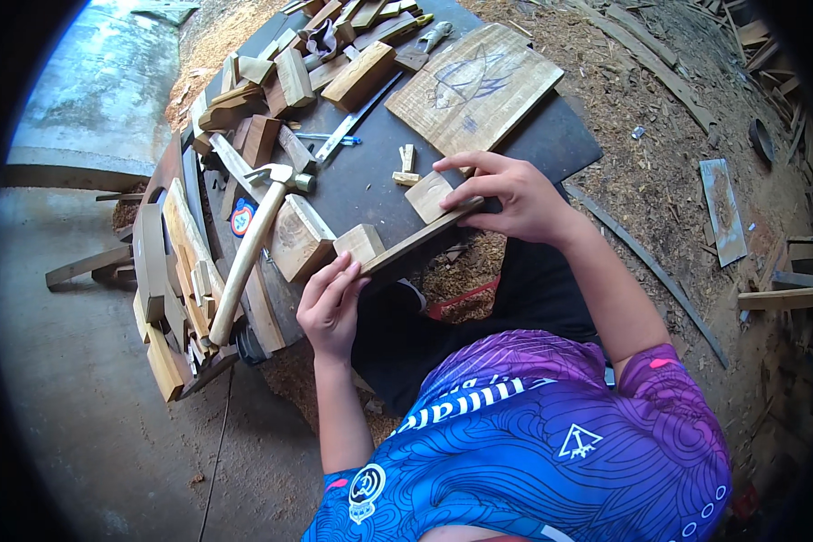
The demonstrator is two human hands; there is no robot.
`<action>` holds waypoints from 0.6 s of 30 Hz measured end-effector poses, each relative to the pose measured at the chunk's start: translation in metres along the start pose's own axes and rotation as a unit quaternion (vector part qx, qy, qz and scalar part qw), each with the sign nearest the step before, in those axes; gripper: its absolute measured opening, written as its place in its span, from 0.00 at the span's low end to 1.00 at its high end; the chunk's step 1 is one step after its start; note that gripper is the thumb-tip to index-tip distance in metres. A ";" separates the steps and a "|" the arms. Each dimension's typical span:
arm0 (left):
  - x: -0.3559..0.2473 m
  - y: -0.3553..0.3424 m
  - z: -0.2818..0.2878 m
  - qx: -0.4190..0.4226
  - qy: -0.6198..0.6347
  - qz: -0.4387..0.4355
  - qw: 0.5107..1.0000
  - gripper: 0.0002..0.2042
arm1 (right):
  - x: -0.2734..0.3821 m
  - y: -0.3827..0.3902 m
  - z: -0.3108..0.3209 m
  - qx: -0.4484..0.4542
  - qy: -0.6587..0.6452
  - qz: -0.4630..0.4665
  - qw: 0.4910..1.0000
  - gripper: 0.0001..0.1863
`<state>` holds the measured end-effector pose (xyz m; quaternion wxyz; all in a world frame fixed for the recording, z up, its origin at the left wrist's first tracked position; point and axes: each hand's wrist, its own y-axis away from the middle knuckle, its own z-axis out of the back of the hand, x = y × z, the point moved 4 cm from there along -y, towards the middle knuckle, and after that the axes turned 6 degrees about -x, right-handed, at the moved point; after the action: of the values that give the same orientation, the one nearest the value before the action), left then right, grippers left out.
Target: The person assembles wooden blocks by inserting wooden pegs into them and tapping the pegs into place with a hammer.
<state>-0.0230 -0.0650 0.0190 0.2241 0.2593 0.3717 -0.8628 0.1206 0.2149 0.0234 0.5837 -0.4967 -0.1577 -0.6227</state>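
A thin wooden strip point(415, 242) spans the near edge of the dark table, one end in each of my hands. My left hand point(327, 309) is closed on its left end, fingertips close to a small wood block point(359, 243). My right hand point(522, 197) pinches the right end, its forefinger reaching over toward a second small block point(428, 196). Both blocks lie along the strip's far side; whether they are joined to it I cannot tell. Two little wood pieces point(406, 166) lie just beyond the second block. A claw hammer point(260, 226) rests left of my left hand.
A wide board point(479, 88) with blue pen marks lies at the table's far right. Many wood offcuts point(289, 77) crowd the far left, beside a metal ruler point(359, 116) and a blue pen point(327, 138). Sawdust and scraps point(646, 135) cover the ground at right.
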 end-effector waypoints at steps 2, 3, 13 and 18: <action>-0.001 0.003 -0.001 -0.033 -0.008 -0.020 0.999 0.15 | 0.002 0.000 0.002 0.002 -0.011 0.005 1.000 0.19; -0.002 0.004 -0.003 -0.037 -0.010 -0.019 0.999 0.15 | 0.003 0.001 0.002 0.005 -0.012 0.009 1.000 0.19; -0.006 0.003 -0.006 -0.060 -0.062 -0.081 0.993 0.11 | 0.001 0.006 -0.004 -0.025 0.083 0.080 0.993 0.28; -0.002 -0.001 -0.006 -0.062 -0.063 -0.130 0.988 0.11 | -0.005 0.002 -0.007 -0.036 0.063 0.120 0.990 0.24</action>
<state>-0.0203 -0.0595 0.0177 0.1482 0.1397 0.4406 -0.8743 0.1183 0.2120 0.0160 0.6450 -0.4923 -0.0371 -0.5834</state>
